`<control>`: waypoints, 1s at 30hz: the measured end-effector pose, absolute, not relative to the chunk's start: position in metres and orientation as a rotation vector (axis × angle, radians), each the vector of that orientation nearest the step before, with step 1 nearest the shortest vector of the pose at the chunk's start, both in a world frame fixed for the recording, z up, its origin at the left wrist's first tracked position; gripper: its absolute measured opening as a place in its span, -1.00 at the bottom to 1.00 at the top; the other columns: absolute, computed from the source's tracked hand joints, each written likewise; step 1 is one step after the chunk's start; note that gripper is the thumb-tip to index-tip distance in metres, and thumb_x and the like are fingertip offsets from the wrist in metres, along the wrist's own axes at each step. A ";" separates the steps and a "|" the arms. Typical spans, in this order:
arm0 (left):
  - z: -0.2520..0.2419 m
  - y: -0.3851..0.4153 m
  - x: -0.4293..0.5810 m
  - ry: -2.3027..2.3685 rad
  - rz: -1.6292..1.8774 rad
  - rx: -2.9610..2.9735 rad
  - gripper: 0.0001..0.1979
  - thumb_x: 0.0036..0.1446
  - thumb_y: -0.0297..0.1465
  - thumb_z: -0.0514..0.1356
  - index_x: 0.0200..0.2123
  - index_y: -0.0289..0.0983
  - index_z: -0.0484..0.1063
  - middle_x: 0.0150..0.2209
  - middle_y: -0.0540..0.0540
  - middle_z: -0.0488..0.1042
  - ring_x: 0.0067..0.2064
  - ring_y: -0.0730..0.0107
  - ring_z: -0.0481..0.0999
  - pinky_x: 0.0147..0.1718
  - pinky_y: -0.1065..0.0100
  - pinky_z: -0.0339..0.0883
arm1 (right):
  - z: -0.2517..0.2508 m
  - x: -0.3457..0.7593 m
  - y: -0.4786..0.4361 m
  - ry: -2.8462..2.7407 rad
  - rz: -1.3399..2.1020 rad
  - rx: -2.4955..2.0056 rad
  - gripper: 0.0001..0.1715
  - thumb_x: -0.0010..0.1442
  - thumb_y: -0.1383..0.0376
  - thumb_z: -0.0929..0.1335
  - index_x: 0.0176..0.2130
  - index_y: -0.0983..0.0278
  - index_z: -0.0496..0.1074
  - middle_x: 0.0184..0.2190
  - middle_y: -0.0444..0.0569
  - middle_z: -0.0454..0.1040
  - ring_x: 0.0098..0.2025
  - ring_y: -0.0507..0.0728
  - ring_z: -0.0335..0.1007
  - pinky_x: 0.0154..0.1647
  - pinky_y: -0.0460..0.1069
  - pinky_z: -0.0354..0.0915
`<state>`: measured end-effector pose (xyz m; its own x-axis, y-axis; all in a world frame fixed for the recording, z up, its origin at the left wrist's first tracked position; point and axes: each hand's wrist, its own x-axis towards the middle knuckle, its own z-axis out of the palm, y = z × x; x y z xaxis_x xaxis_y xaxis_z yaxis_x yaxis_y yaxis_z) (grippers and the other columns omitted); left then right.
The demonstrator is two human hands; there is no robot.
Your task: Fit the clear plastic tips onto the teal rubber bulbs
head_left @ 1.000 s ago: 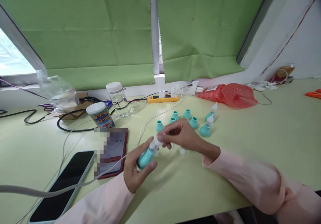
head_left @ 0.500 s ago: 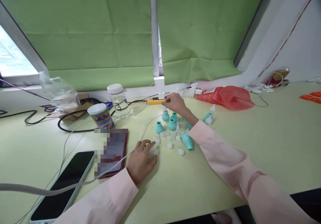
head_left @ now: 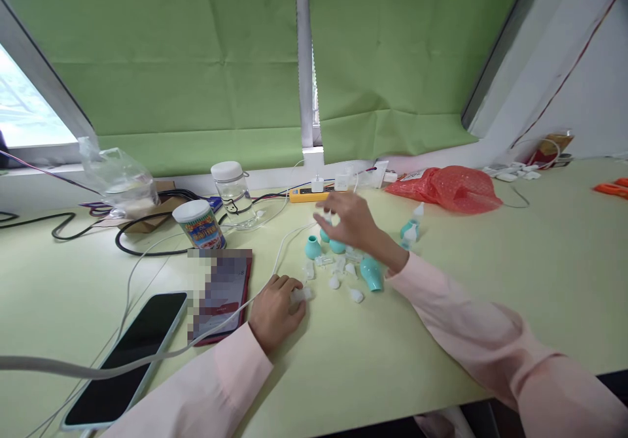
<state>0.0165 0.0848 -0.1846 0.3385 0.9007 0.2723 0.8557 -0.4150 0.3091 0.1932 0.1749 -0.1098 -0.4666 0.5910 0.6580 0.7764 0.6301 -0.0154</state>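
From where I stand: single camera, worn on the person's head, facing forward and tipped down over the table (head_left: 373,359). Wide view, near the work. Left hand (head_left: 277,314) falls at seven o'clock, right hand (head_left: 350,219) just off centre toward four; sleeves (head_left: 475,333) run in from the wearer's side. Green blind (head_left: 196,78) backs the frame, eleven to one.

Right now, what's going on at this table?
A person's left hand touches a translucent plastic piece on the table; whether it grips it is unclear. The right hand, slightly blurred, partly hides upright teal bulbs, its finger and thumb apart. A tipped teal bulb lies near small translucent tips.
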 end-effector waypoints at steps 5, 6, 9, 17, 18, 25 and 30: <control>-0.184 0.083 0.018 1.636 0.601 2.505 -0.82 -0.13 -0.48 0.06 -0.36 -0.26 0.34 -0.35 -0.11 0.39 -0.26 0.23 0.34 -0.31 0.25 0.26 | -0.150 0.183 0.147 -2.949 -0.330 -0.774 -0.73 -0.03 0.46 0.23 -0.27 0.29 0.36 -0.51 -0.06 0.34 -0.52 0.03 0.20 -0.55 -0.10 -0.02; -0.184 0.083 0.018 1.629 0.606 2.504 -0.80 -0.13 -0.48 0.06 -0.35 -0.27 0.33 -0.33 -0.12 0.38 -0.25 0.23 0.34 -0.30 0.25 0.26 | -0.157 0.182 0.147 -2.996 -0.343 -0.805 -0.69 -0.05 0.51 0.23 -0.26 0.29 0.35 -0.50 -0.06 0.34 -0.52 0.03 0.21 -0.55 -0.10 -0.02; -0.183 0.083 0.017 1.558 0.658 2.525 -0.73 -0.07 -0.46 0.03 -0.22 -0.30 0.28 -0.24 -0.14 0.36 -0.22 0.22 0.31 -0.24 0.20 0.23 | -0.165 0.179 0.152 -3.021 -0.380 -0.865 -0.72 -0.06 0.58 0.22 -0.33 0.33 0.33 -0.49 -0.03 0.35 -0.50 0.04 0.23 -0.54 -0.10 -0.01; -0.191 0.090 0.022 1.386 0.680 2.684 -0.76 0.12 -0.44 -0.08 -0.18 -0.26 0.29 -0.13 -0.11 0.35 -0.13 0.23 0.24 -0.19 0.15 0.21 | -0.151 0.195 0.140 -2.792 -0.159 -0.765 -0.83 0.05 0.41 0.20 -0.31 0.33 0.32 -0.50 -0.04 0.38 -0.48 0.04 0.27 -0.51 -0.09 0.06; -0.192 0.092 0.022 1.363 0.692 2.701 -0.77 0.12 -0.46 -0.07 -0.20 -0.26 0.31 -0.14 -0.11 0.35 -0.15 0.25 0.25 -0.19 0.17 0.21 | -0.153 0.199 0.136 -2.707 -0.044 -0.726 -0.81 0.04 0.38 0.21 -0.28 0.32 0.31 -0.50 -0.06 0.38 -0.48 0.03 0.27 -0.50 -0.10 0.09; -0.201 0.105 0.022 1.336 0.819 2.715 -0.78 0.05 -0.59 -0.02 -0.30 -0.34 0.39 -0.42 -0.14 0.46 -0.33 0.30 0.35 -0.36 0.26 0.31 | -0.169 0.212 0.101 -2.225 0.386 -0.733 -0.79 -0.02 0.41 0.22 -0.29 0.26 0.27 -0.51 -0.12 0.32 -0.51 -0.02 0.24 -0.45 -0.11 0.21; -0.197 0.098 0.023 1.263 1.331 2.490 -0.83 0.04 -0.51 0.05 -0.29 -0.33 0.39 -0.42 -0.12 0.47 -0.34 0.35 0.42 -0.38 0.31 0.35 | -0.180 0.208 0.086 -2.075 0.532 -0.808 -0.84 -0.02 0.39 0.24 -0.33 0.25 0.28 -0.53 -0.12 0.30 -0.52 -0.02 0.22 -0.50 -0.10 0.24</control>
